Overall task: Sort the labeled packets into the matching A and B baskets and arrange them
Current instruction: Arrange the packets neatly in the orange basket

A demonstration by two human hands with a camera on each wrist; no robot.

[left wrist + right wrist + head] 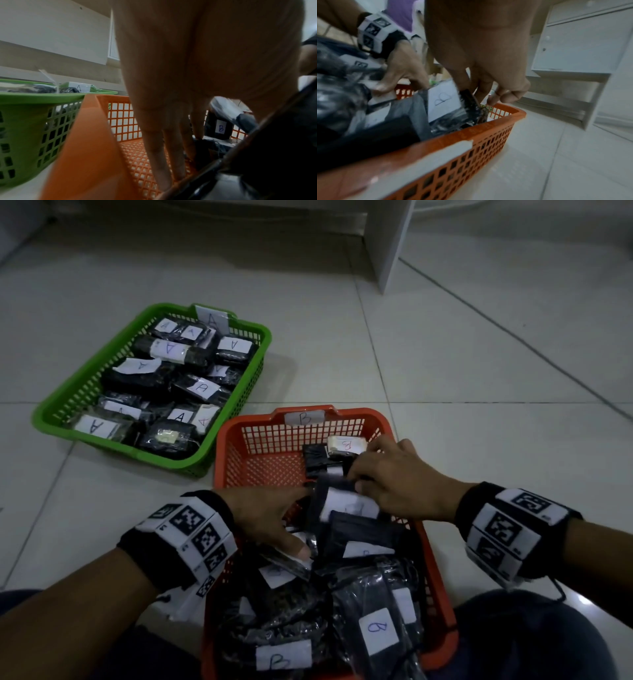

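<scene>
The orange basket (219,446) marked B holds several dark packets with white B labels, piled loosely at its near end. My right hand (387,474) pinches the top edge of one B packet (346,505) that stands upright in the middle; in the right wrist view its curled fingers (471,83) clamp that packet (443,102). My left hand (270,515) reaches into the basket with straight fingers (163,155) down along the packet's left side, thumb resting on the pile. An upright B packet (342,445) stands at the far end. The green basket (51,412) marked A is full of A packets.
Both baskets sit on a pale tiled floor (479,371), the green one to the far left of the orange one. A white cabinet (390,244) stands at the back right. My knees (531,638) flank the orange basket's near end.
</scene>
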